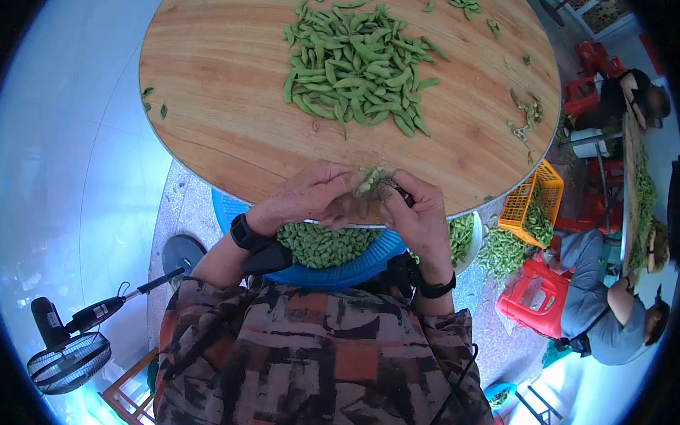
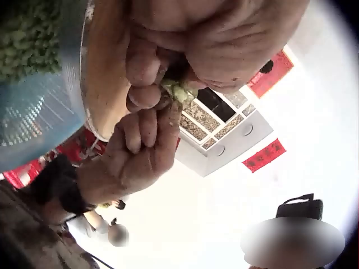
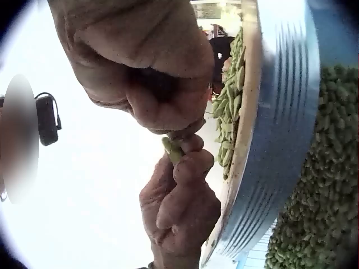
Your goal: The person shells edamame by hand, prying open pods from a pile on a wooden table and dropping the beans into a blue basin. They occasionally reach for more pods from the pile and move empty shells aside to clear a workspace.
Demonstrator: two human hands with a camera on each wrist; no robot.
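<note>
Both hands meet over the near edge of the round wooden table (image 1: 230, 134). My left hand (image 1: 311, 195) pinches a green edamame pod (image 1: 368, 182) between thumb and fingers. From the other side my right hand (image 1: 421, 215) grips the same pod, its fingers curled and thumb tip against it. Something dark shows by the right thumb. The right wrist view shows the pod (image 3: 174, 150) between both hands' fingertips. Beyond the hands a heap of edamame pods (image 1: 360, 67) lies on the table. Below, partly under the table edge, a blue basin (image 1: 338, 276) holds many shelled green beans (image 1: 324, 246).
Empty husks (image 1: 529, 114) lie at the table's right. A pale bowl (image 1: 474, 243) of green pods or beans and a yellow crate (image 1: 531, 204) stand lower right, near a red stool (image 1: 533, 298). Two people sit at another table. A fan (image 1: 69, 360) stands left.
</note>
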